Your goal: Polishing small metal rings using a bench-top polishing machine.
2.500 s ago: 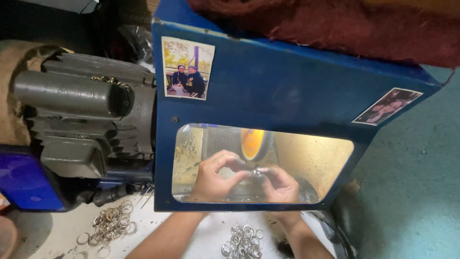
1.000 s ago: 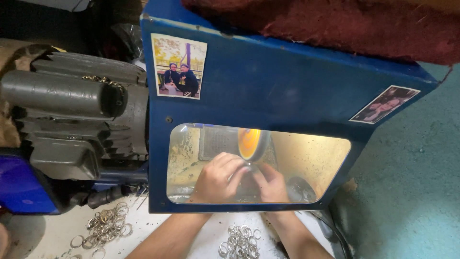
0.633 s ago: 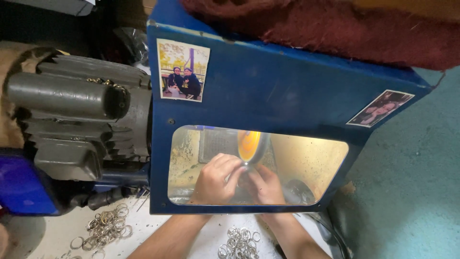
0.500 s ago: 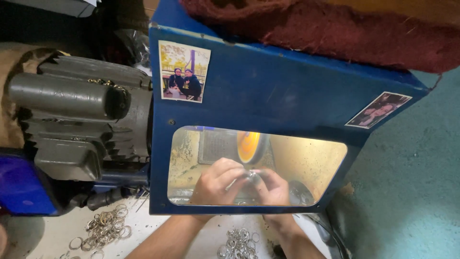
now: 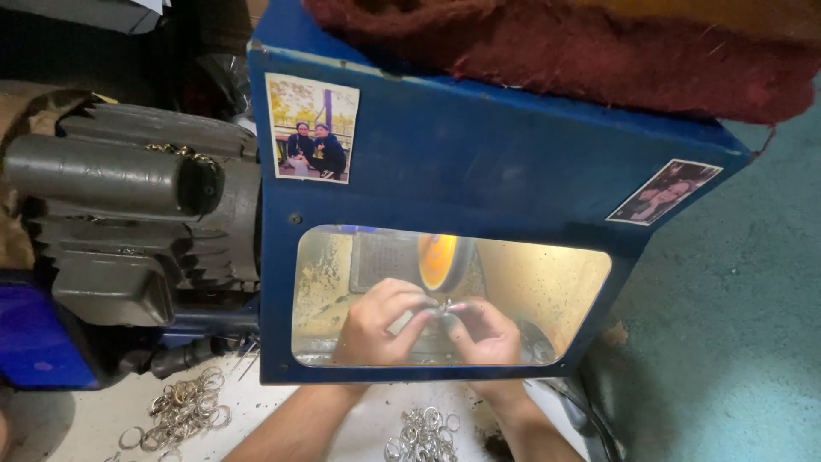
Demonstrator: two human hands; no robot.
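Behind the clear window of a blue hood [image 5: 479, 162], my left hand [image 5: 385, 321] and my right hand [image 5: 487, 329] meet fingertip to fingertip around a small metal ring [image 5: 445, 306]. They hold it just below an orange polishing wheel [image 5: 439, 261]. Both forearms enter under the hood's lower edge. How each finger grips the ring is partly blurred by the window.
A grey electric motor [image 5: 137, 222] sits left of the hood. Piles of metal rings lie on the white bench at lower left [image 5: 184, 411] and between my arms [image 5: 419, 426]. A dark red cloth [image 5: 564, 51] covers the hood's top. Two photos are stuck on the hood.
The view has shifted slightly. My hands stay together under the wheel, with the ring turned a little between the fingers.
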